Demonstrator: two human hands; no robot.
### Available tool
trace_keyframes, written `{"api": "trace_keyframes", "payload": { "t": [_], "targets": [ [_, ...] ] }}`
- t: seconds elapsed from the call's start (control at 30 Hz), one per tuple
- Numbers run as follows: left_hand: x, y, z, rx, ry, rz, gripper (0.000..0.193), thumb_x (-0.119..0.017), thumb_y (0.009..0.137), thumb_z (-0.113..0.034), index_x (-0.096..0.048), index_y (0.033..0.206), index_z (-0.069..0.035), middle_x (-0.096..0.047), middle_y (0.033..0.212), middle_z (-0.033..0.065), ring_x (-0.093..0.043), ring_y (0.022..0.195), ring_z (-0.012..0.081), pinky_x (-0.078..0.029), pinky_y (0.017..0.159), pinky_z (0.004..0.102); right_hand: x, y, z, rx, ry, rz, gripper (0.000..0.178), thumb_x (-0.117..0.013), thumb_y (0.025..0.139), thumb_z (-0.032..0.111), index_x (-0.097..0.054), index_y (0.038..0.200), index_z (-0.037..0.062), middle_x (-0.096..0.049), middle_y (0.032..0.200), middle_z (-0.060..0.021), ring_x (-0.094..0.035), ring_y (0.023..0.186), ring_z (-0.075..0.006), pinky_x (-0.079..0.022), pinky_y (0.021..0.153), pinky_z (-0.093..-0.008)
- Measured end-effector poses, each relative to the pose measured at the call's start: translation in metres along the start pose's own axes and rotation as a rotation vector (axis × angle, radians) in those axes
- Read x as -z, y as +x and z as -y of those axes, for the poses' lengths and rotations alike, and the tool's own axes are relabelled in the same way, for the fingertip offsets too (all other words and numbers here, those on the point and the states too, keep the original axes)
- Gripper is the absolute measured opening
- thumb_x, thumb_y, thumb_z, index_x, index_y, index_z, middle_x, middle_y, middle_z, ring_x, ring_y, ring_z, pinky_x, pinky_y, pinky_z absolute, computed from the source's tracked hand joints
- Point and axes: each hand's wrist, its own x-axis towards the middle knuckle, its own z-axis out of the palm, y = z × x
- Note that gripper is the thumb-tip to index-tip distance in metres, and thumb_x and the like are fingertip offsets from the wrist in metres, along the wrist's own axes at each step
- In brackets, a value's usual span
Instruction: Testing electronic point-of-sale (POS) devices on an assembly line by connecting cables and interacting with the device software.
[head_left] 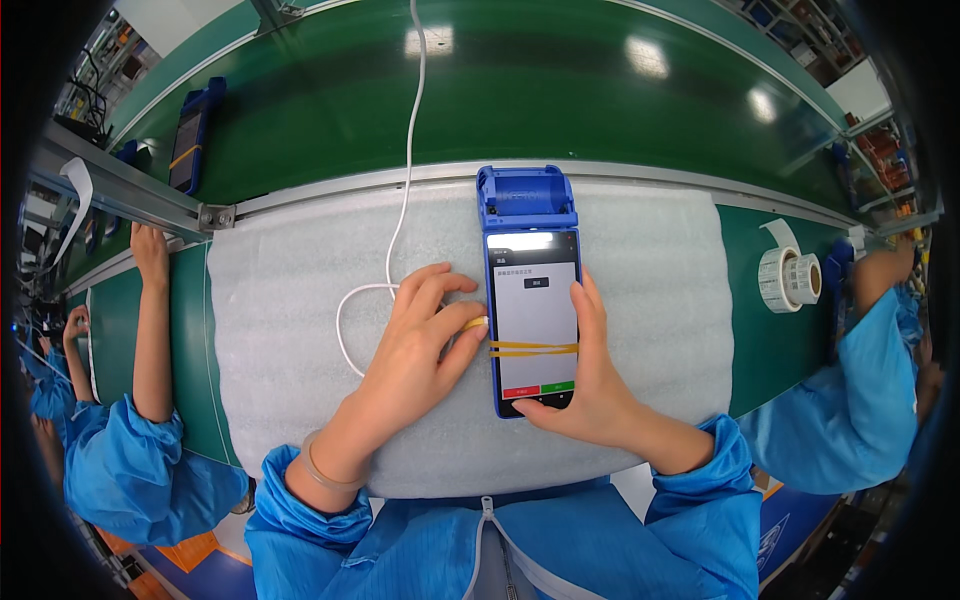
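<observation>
A blue handheld payment terminal [534, 290] lies on the white foam sheet, its screen lit and its printer bay at the far end. Yellow rubber bands [533, 349] cross the lower part of the screen. My right hand [590, 375] grips the terminal along its right side, thumb over the bottom edge. At the terminal's left side, my left hand [425, 335] pinches the yellow plug [474, 323] of a white cable [408, 180]; the plug's tip meets the casing. Whether it is fully seated cannot be seen. The cable loops behind my left hand.
Foam sheeting [280, 330] covers the green bench. A label roll [790, 278] stands to the right. Beyond a metal rail runs a green conveyor [330, 110], with another blue terminal [190, 140] at its left. Co-workers' blue sleeves [125, 465] flank both sides.
</observation>
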Motion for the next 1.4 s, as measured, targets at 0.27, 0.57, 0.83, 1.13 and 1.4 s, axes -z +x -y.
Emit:
{"api": "trace_keyframes", "payload": {
  "t": [0.27,0.57,0.83,1.13,1.4],
  "targets": [
    [-0.001,0.000,0.000,0.000,-0.009,-0.002,0.012,-0.059,0.079,-0.006,-0.061,0.090,-0.001,-0.051,0.112,0.0117,-0.037,0.120,0.0328,-0.036,0.095,0.0401,0.007,-0.001,-0.002,-0.091,0.435,-0.025,0.094,-0.061,0.069,0.001,0.001,0.140,0.0050,-0.012,0.141,-0.0220,-0.018,0.133,-0.0329,-0.021,0.106,-0.0428],
    [-0.001,-0.001,0.000,0.010,0.001,0.001,0.012,-0.058,0.080,-0.008,-0.061,0.089,-0.001,-0.051,0.112,0.0116,-0.036,0.121,0.0325,-0.035,0.095,0.0404,0.015,0.000,-0.003,-0.150,0.572,-0.072,0.083,-0.047,0.070,-0.007,-0.003,0.140,0.0043,-0.033,0.132,-0.0203,-0.029,0.128,-0.0291,-0.022,0.106,-0.0417],
    [0.000,-0.001,0.000,0.005,-0.003,0.004,0.011,-0.058,0.081,-0.008,-0.060,0.090,-0.001,-0.050,0.113,0.0117,-0.036,0.121,0.0323,-0.035,0.096,0.0402,0.023,-0.005,-0.006,-0.187,0.352,0.070,0.086,-0.050,0.068,-0.006,-0.005,0.140,0.0061,-0.011,0.142,-0.0204,-0.017,0.133,-0.0332,-0.021,0.107,-0.0433],
    [0.000,-0.001,0.000,0.025,0.002,0.024,0.012,-0.058,0.081,-0.008,-0.061,0.090,-0.001,-0.050,0.113,0.0120,-0.035,0.121,0.0324,-0.035,0.096,0.0400,0.027,0.001,-0.001,-0.107,0.180,0.182,0.095,-0.059,0.064,-0.003,-0.005,0.141,0.0116,0.003,0.145,-0.0218,0.000,0.135,-0.0403,-0.019,0.108,-0.0464],
    [0.000,-0.001,-0.002,0.015,0.007,0.017,0.012,-0.058,0.081,-0.008,-0.061,0.090,-0.001,-0.051,0.113,0.0120,-0.035,0.121,0.0326,-0.035,0.096,0.0410,0.034,0.001,-0.002,-0.121,0.199,0.230,0.097,-0.061,0.064,-0.003,-0.005,0.141,0.0140,0.005,0.145,-0.0206,0.001,0.135,-0.0407,-0.021,0.107,-0.0481]
  ]
}}
